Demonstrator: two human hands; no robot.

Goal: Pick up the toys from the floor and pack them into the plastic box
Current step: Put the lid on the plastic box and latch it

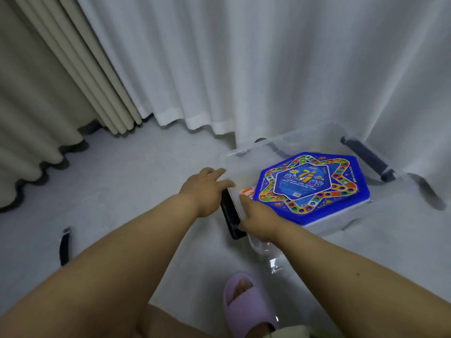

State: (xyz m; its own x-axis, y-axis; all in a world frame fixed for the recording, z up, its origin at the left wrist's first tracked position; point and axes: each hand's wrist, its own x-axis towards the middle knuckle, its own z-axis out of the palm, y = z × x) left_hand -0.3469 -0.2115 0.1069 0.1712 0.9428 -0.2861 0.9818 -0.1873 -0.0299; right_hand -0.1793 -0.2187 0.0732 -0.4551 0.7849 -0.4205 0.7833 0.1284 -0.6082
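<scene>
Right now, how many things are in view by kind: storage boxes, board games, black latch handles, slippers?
Clear plastic box: 1
Blue hexagonal board game, inside the box: 1
Black latch handles: 3, near end, far end, loose on the floor
Purple slipper: 1
Total: 6

My arms are bare to past the elbow, no sleeves, no watch or rings on my left hand (207, 191) or right hand (260, 222). I wear a lilac open-toed slipper (246, 306); my knee is bare too.
</scene>
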